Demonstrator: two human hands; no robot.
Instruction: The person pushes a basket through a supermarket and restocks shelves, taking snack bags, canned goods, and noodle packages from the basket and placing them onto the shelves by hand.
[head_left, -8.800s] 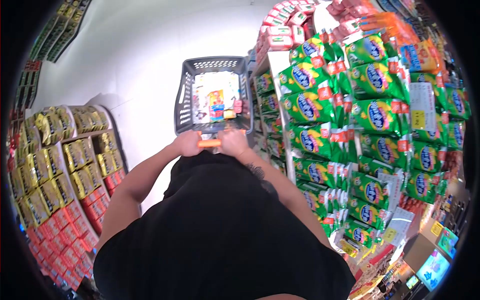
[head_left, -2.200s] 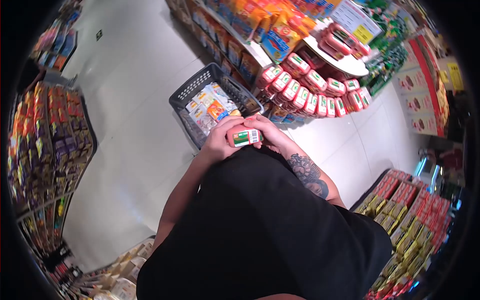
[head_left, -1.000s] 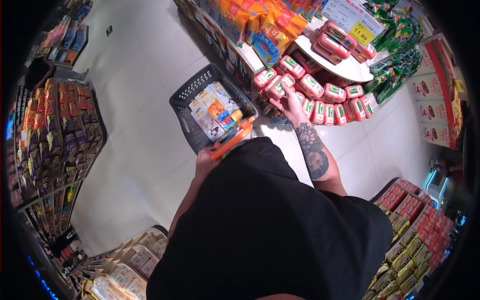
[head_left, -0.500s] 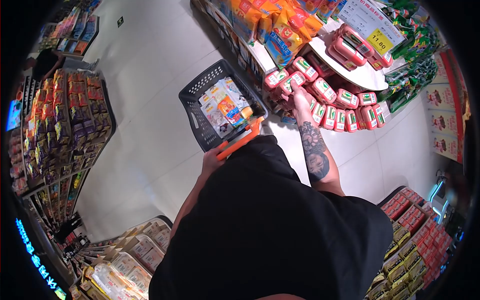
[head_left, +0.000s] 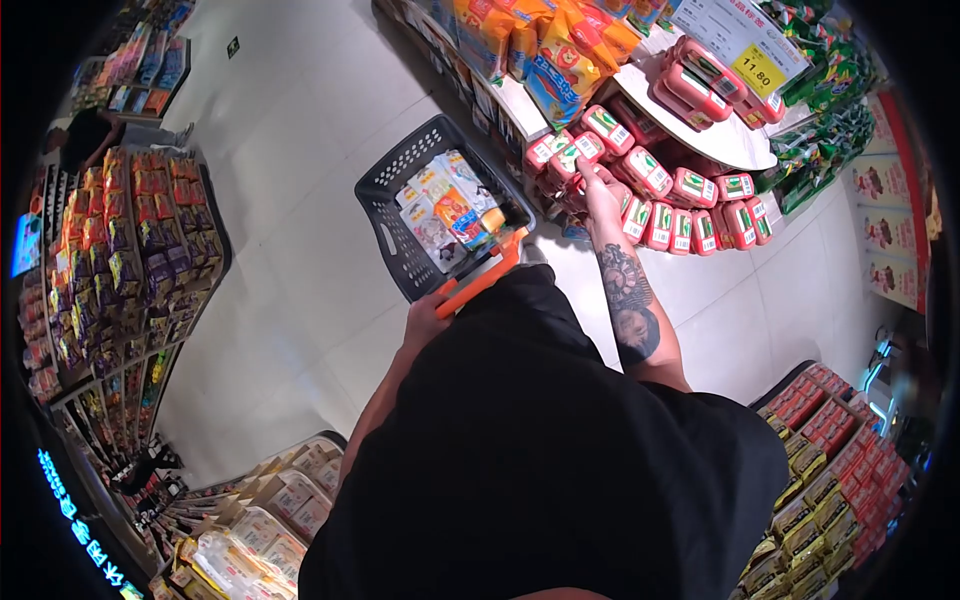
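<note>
My left hand [head_left: 428, 314] is closed round the left end of the orange handle [head_left: 482, 273] of a dark grey basket [head_left: 397, 262]. In the basket lie white packets [head_left: 428, 226], an orange and blue packet [head_left: 461, 214] and a small yellowish item [head_left: 492, 220]. My right hand [head_left: 598, 193], on a tattooed arm, is closed on a red pack [head_left: 577, 153] with a green and white label. That pack is at the upper left of a curved row of similar red packs [head_left: 660, 230], on the rounded end of a display.
Orange snack bags [head_left: 568, 70] and a price sign [head_left: 745, 45] stand above the red packs. Green bags [head_left: 830, 140] hang at the right. Shelves of snacks [head_left: 130, 240] are at the left, with a person [head_left: 90, 135] behind. Stacked boxes [head_left: 285, 505] are at the lower left.
Compared with the oldest frames, the view has turned to the red packs. The red pack once between both hands is gone from there; my left hand has the handle, my right hand reaches the display.
</note>
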